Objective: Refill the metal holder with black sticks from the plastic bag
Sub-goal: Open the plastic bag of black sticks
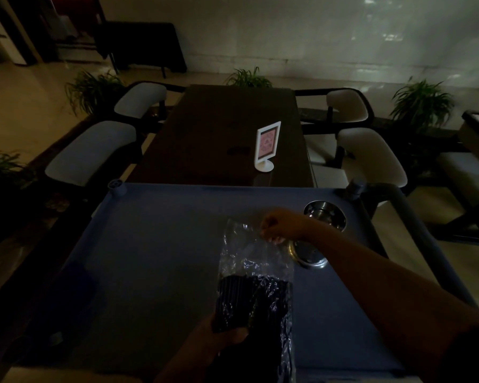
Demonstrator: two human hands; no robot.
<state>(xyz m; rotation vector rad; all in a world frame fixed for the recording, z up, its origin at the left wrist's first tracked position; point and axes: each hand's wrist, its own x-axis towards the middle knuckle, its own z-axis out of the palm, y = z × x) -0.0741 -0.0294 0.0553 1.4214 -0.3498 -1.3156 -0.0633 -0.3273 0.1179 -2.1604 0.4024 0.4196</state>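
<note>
My left hand (227, 334) is closed around the lower end of the plastic bag (256, 261), gripping the bundle of black sticks (246, 302) through the film, over the near part of the blue cart top (150, 244). The sticks fill the bag's lower half; its upper half is crumpled clear plastic reaching away from me. My right hand (281, 223) is up at the bag's far end, fingers curled shut and pinching the plastic at its mouth. Just beside that hand, toward the cart's right edge, lies a metal holder (310, 257) on its side, partly hidden by my wrist. A second round metal holder (325, 214) stands near the far right corner. Past the cart's far edge is a dark dining table (219, 128) with a white-framed sign (267, 146) standing near its right edge; its pink print is too small to read. Pale cushioned chairs (94, 150) flank the table.
</note>
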